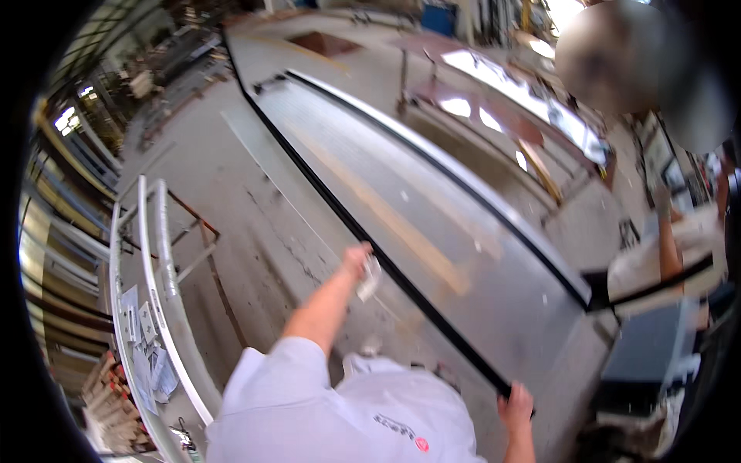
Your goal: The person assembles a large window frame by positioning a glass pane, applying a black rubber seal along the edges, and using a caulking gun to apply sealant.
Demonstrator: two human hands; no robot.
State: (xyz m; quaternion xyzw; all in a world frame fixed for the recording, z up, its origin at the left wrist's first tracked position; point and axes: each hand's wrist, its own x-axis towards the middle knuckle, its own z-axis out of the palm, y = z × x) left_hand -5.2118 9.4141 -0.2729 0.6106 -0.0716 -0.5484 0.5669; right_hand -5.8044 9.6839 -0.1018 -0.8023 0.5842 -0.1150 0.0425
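Left hand, centre, and right hand, lower right, grip the black rail, seemingly steadying it; shifting likely needs matched support

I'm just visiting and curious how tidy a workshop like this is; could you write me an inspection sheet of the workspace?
Surface: grey floor with dark marks.
Job's things: a see-through panel with a long black bar along its near side.
Clutter: white papers by the pale metal frame at left; stacked wood pieces at lower left.
Hands: left hand at the black bar, a white cloth-like piece beside it, grip unclear; right hand curled around the bar's near end.
Cables: nothing seen.
Surroundings: reddish-brown glossy table beyond; another person's arm at right.
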